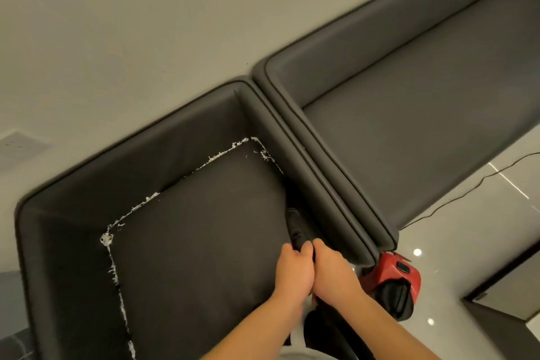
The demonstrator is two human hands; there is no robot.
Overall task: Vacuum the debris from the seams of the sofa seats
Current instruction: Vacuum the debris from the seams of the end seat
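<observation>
Both hands, left hand (293, 270) and right hand (328, 272), curl side by side around the black vacuum nozzle (295, 228). Its long axis runs from the near hands up and slightly left, tip in the right seam of the dark sofa seat (198, 231). White debris (140, 204) lines the far and left seams; red vacuum body (391, 270) sits near right.

**Soft indoor light, wide-angle bend**

Light is dim and even, warm in tone. The dark sofa (204, 228) swallows detail, and its inner corners lie in deep shadow. Small bright glare spots sit on the glossy floor (438, 257) at right. Straight edges curve toward the frame borders. The whole picture is slightly soft, with light motion blur.
</observation>
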